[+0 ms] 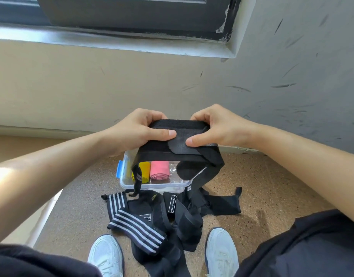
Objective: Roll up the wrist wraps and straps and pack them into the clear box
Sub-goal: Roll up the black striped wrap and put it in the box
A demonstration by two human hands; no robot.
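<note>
Two hands are raised above the clear box (169,186), both gripping one black wrist wrap (162,151).

- Left hand (140,128): fingers (152,114) are curled over the wrap's far edge and the thumb is pressed flat on its near face. The grip is firm.
- Right hand (216,126): same hold at the other end, with the thumb on a shiny flap of the wrap. The thumb tips are close together but apart.
- The wrap is held roughly level between the hands, with loose tails hanging. A narrow tail drops in front of the box's left half, crossing the yellow roll (145,166). A wider tail falls past the box's right corner onto the heap below.

The clear box sits on the speckled floor (262,186), open-topped, with a blue latch (120,168) on its left side. Inside, the yellow roll and a pink roll (159,170) lie side by side. The right part of the box is hidden behind the hanging wrap.

Just nearer than the box lies a heap of unrolled black wraps and straps (184,222), tangled. Among them is a striped wrap (140,228) with white bands, and some carry white-lettered labels. Nearer still are two white shoes, the left (106,254) and the right (222,252), flanking the heap.

Beyond the box is a scuffed wall (92,86).
</note>
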